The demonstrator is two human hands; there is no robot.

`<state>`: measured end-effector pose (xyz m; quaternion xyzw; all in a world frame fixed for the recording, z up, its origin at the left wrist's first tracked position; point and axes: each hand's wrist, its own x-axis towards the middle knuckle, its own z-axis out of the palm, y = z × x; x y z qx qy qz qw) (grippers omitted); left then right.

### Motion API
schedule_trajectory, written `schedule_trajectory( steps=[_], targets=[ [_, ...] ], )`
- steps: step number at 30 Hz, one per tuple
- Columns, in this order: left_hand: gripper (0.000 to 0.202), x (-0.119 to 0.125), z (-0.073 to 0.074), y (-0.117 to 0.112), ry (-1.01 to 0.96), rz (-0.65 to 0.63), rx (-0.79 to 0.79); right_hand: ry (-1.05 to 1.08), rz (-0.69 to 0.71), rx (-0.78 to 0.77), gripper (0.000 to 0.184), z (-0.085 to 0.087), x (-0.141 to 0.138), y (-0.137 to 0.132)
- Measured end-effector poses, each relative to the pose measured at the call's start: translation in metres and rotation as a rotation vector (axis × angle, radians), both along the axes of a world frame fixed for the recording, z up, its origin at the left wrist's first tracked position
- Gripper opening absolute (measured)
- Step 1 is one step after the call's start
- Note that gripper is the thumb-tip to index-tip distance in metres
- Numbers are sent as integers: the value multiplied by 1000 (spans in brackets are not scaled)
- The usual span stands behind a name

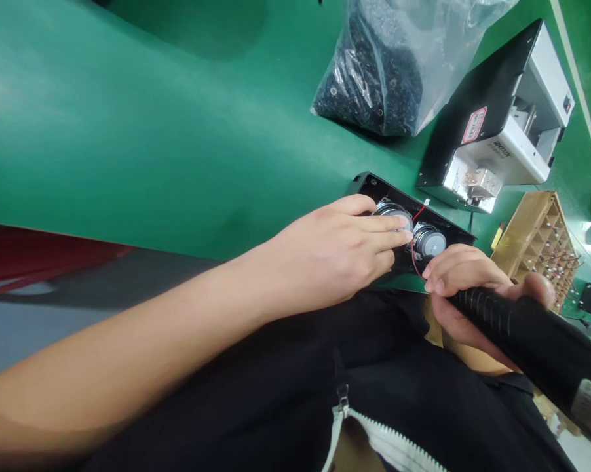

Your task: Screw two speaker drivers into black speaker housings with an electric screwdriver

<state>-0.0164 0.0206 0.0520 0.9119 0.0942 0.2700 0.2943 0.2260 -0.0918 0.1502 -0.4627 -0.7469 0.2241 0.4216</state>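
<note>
My left hand (332,252) lies over a black speaker housing (453,226), its fingertips pressing on one of two round speaker drivers inside; my thumb is hidden. The other speaker driver (432,242), with a grey round back, shows between my hands. A red wire (414,255) runs between the drivers to a small white connector (426,202). My right hand (472,282) is wrapped round a black electric screwdriver (531,341), tilted with its tip end toward the housing's near edge. The fingers cover the tip, so its contact with a screw cannot be seen.
A clear plastic bag (374,78) of small dark parts lies beyond the housing on the green table (152,144). Right of it stands a black and silver machine (502,124). A compartmented wooden box (536,229) with wired pieces is at the right. The table's near edge runs below my hands.
</note>
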Motion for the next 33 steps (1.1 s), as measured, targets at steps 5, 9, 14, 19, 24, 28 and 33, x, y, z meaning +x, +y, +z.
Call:
schedule_trajectory(
  steps=[5,9,14,19,24,28,33],
  targets=[
    [38,-1,0,0,8,-2,31,-85,112,7,58,-1,8,-2],
    [31,-3,-1,0,-72,16,-2,-108,156,-60,64,8,16,0],
    [37,-2,-2,-1,21,9,68,-36,84,88,80,-20,-1,6],
    [36,-2,-2,1,-33,13,154,389,-122,469,66,-65,-29,20],
    [26,-7,9,6,-53,170,145,429,-389,469,70,-16,5,30],
    [27,-3,18,11,117,310,104,384,-502,669,61,13,39,70],
    [21,3,14,17,267,228,79,482,-480,638,56,-6,37,122]
  ],
)
